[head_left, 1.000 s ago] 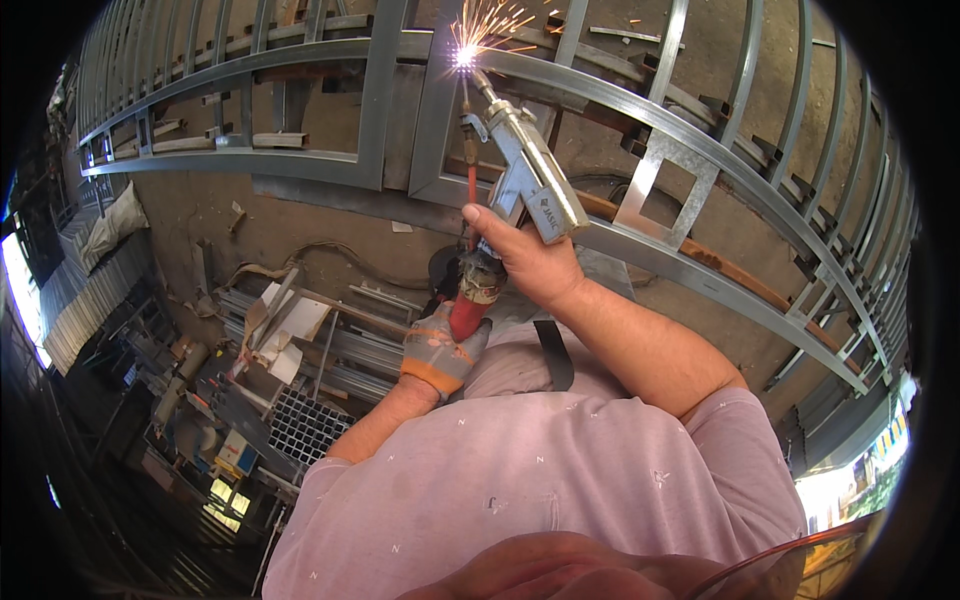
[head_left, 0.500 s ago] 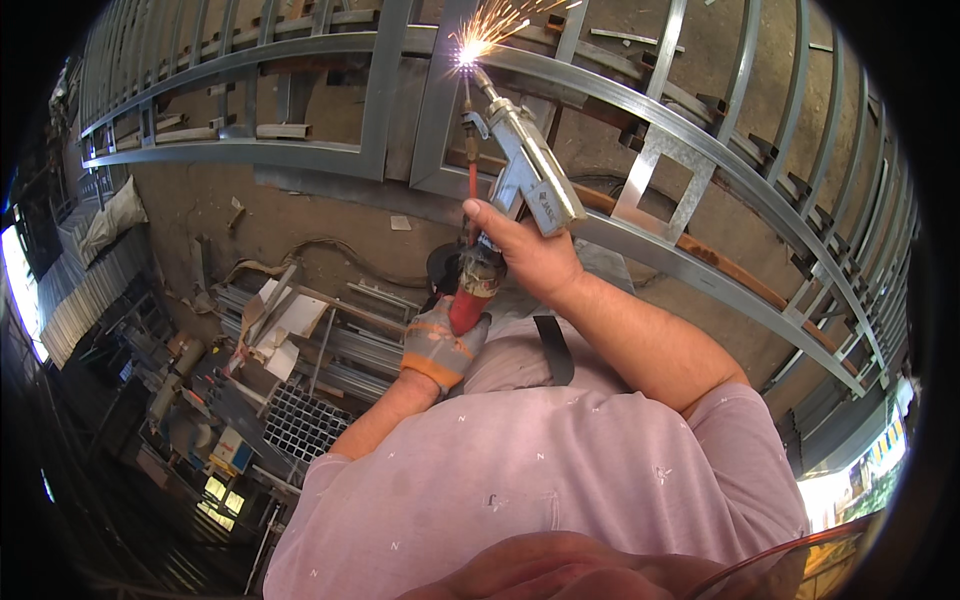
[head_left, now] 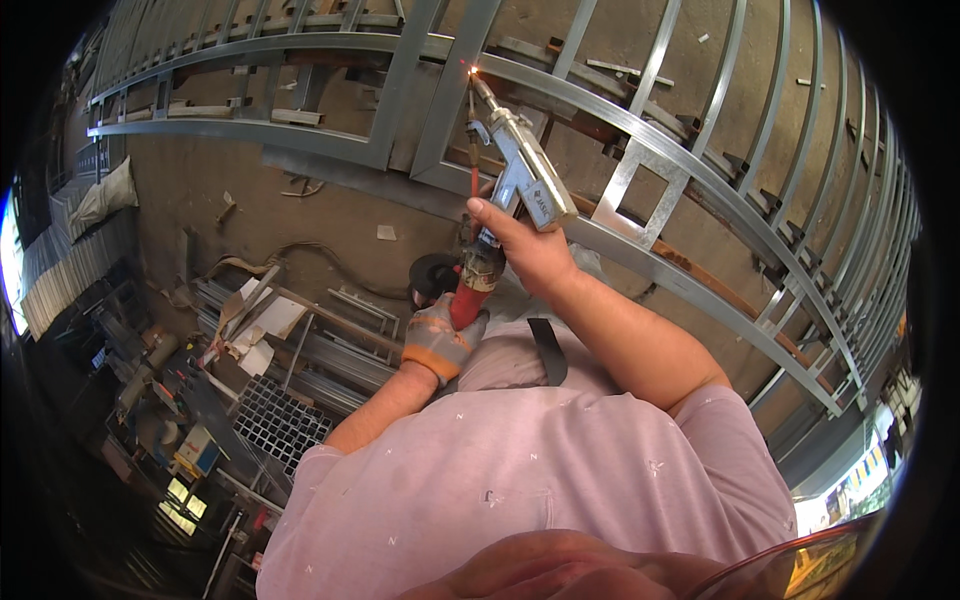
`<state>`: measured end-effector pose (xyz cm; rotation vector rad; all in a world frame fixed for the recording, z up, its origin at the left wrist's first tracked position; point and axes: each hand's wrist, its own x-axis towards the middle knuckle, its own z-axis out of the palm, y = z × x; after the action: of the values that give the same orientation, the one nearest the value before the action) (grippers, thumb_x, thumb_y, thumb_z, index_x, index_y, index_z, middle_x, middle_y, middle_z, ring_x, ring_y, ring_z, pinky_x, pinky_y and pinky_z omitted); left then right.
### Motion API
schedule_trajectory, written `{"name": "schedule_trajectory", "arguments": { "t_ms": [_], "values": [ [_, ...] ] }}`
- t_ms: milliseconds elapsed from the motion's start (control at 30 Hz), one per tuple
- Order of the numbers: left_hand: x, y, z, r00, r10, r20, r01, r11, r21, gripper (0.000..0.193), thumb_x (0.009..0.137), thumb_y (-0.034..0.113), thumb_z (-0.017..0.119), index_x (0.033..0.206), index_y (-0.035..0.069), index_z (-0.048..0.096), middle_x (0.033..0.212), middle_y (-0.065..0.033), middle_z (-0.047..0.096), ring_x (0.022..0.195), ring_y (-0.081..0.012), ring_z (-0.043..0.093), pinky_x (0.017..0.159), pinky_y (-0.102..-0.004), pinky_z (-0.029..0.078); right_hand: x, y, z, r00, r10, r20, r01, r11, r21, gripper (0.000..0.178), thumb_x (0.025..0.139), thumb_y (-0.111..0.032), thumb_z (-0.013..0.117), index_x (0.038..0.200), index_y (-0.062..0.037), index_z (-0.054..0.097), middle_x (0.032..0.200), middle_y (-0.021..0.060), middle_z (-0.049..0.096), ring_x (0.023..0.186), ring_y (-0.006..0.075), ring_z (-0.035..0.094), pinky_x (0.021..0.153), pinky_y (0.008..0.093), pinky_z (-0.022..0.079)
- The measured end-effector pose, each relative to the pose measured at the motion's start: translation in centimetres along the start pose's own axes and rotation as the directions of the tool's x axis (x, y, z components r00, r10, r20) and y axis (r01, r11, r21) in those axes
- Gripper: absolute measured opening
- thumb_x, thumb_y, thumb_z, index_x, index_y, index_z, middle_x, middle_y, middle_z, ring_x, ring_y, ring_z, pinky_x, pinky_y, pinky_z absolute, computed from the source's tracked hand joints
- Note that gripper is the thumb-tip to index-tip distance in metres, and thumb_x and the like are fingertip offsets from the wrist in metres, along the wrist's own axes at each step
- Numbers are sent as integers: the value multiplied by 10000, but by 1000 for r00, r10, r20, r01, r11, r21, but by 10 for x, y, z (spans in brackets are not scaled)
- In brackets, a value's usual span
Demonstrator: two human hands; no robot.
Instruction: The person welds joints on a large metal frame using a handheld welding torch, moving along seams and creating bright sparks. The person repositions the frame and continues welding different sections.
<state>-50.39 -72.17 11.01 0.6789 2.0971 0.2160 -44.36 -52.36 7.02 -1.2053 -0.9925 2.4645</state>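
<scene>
My bare right hand (head_left: 535,250) is closed around the handle of a silver welding gun (head_left: 528,165), thumb pointing up along it. A thin feed tube (head_left: 474,160) runs beside the gun to its nozzle. The tip sits at the metal frame (head_left: 462,110), with a small orange glow there. Just below, my left hand (head_left: 440,338), in a grey and orange glove, is wrapped round a red and dark power tool (head_left: 478,285) that looks like an angle grinder. Its far end lies close under my right hand and is partly hidden.
Barred metal panels (head_left: 640,120) stretch across the far side. A dark round object (head_left: 432,278) is left of the power tool. Stacked square tubes (head_left: 280,420) and long profiles lie at the left. A pale sack (head_left: 105,200) rests on corrugated sheets.
The bright flash and spray of sparks have shrunk to a small glow at the nozzle. The view has shifted slightly; both hands keep their holds.
</scene>
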Motion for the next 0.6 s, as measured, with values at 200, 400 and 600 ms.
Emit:
{"name": "schedule_trajectory", "arguments": {
  "t_ms": [200, 400, 600],
  "values": [
    [-16, 3, 9, 995, 77, 59, -74, 996, -49, 578, 922, 558, 759, 1209, 60, 700, 1084, -254, 770, 1023, -455, 742, 915, -517, 582, -37, -13, -8, 997, -66, -45, 63, 995, -76, 366, 1003, -276, 837, 1203, -43, 638, 934, 24, 706, 848, 118, 689, 751, 290, 556],
    [4, 29, 6, 897, 407, 172, -418, 908, 36, 557, 927, 487, 784, 1315, 102, 679, 1131, -194, 777, 1083, -407, 746, 957, -471, 584, -68, -44, -59, 970, -230, -81, 222, 970, -101, 323, 1089, -337, 712, 1209, -54, 612, 893, 38, 701, 844, 140, 690, 794, 312, 558],
    [97, 16, -4, 763, 508, -400, -312, 832, 459, 855, 986, 565, 693, 1589, 4, 469, 1687, -247, 414, 1561, -437, 392, 1300, -502, 322, -109, -90, -128, 914, -404, 27, 404, 908, -107, 275, 1120, -296, 627, 1233, -47, 602, 933, 75, 620, 824, 181, 626, 799, 372, 553]
  ]
}}
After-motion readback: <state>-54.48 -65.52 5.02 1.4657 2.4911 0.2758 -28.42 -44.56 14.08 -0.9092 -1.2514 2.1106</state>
